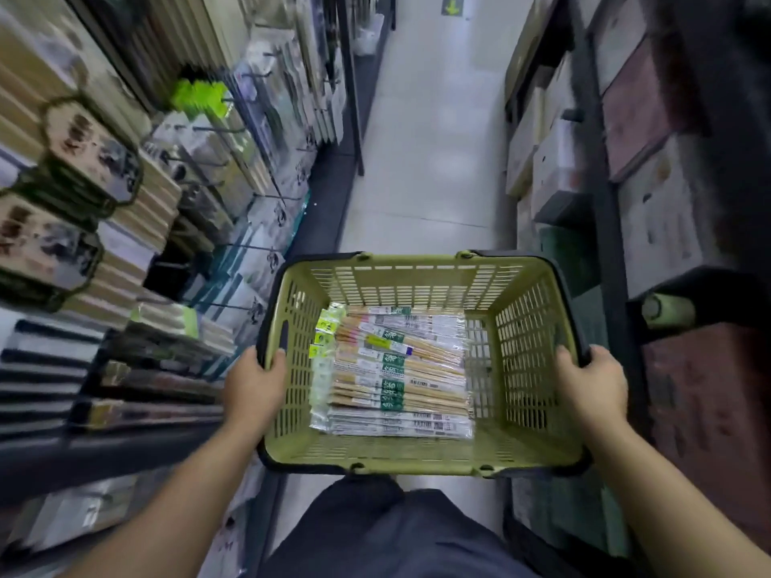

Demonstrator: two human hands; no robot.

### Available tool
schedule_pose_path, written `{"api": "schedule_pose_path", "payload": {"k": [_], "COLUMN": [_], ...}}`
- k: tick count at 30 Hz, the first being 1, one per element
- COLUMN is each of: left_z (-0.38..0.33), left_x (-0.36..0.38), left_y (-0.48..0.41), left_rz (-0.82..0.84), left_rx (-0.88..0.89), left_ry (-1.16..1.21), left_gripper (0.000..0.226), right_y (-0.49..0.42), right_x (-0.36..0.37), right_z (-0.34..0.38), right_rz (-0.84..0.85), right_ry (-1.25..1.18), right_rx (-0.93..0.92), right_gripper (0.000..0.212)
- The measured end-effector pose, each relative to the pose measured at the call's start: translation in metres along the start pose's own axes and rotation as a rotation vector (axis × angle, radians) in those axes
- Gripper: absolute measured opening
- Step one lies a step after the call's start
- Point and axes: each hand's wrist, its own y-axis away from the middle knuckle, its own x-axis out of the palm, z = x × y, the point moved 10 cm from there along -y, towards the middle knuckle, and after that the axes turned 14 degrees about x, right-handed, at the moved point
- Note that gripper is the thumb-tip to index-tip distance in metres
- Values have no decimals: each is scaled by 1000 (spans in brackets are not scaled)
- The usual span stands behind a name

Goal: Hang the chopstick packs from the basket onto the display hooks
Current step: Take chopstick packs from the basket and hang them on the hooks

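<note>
The chopstick packs (392, 373) lie flat on the basket (417, 274) floor, long axes running left to right. My left hand (252, 390) and right hand (592, 390) each grip a side rim, well apart. The display hooks (250, 198) stand to my left, nearer the left hand.

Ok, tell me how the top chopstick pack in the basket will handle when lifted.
The top chopstick pack probably stays stiff: wooden sticks run its length. Its glossy clear wrap looks slippery, so it may slide over its neighbours in the basket. Likely light, being slim.
</note>
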Motion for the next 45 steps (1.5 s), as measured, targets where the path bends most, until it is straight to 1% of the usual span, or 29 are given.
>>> {"api": "schedule_pose_path", "payload": {"k": [4, 10, 13, 18, 24, 29, 31, 34, 39, 45], "left_z": [-16, -33, -30, -30, -29, -19, -14, -4, 2, 10], "left_x": [11, 11, 11, 8, 8, 15, 19, 30, 46, 71], "left_y": [-55, -106, -118, -127, -108, -79, -65, -44, -3, 32], "left_rz": [-4, -71, -109, -235, -334, -438, -480, -489, -574, -633], "left_rx": [-49, -151, -231, -381, -552, -671, -726, -789, -842, -951], "left_ry": [6, 7, 6, -7, 16, 96, 116, 154, 245, 265], "left_gripper": [25, 28, 29, 31, 33, 27, 29, 29, 26, 26], "right_y": [-40, -91, -117, -154, -167, -154, -148, -140, -116, -101], "right_x": [20, 49, 74, 130, 187, 227, 245, 270, 298, 340], "right_z": [71, 180, 233, 324, 405, 447, 458, 468, 479, 474], "right_rz": [35, 76, 142, 247, 334, 381, 410, 433, 445, 534], "right_ry": [-22, 46, 92, 182, 323, 413, 464, 540, 604, 693], "right_rx": [-37, -118, -177, -317, -469, -598, -638, -706, -818, -892], "right_gripper": [23, 24, 23, 22, 22, 23, 26, 30, 28, 29]}}
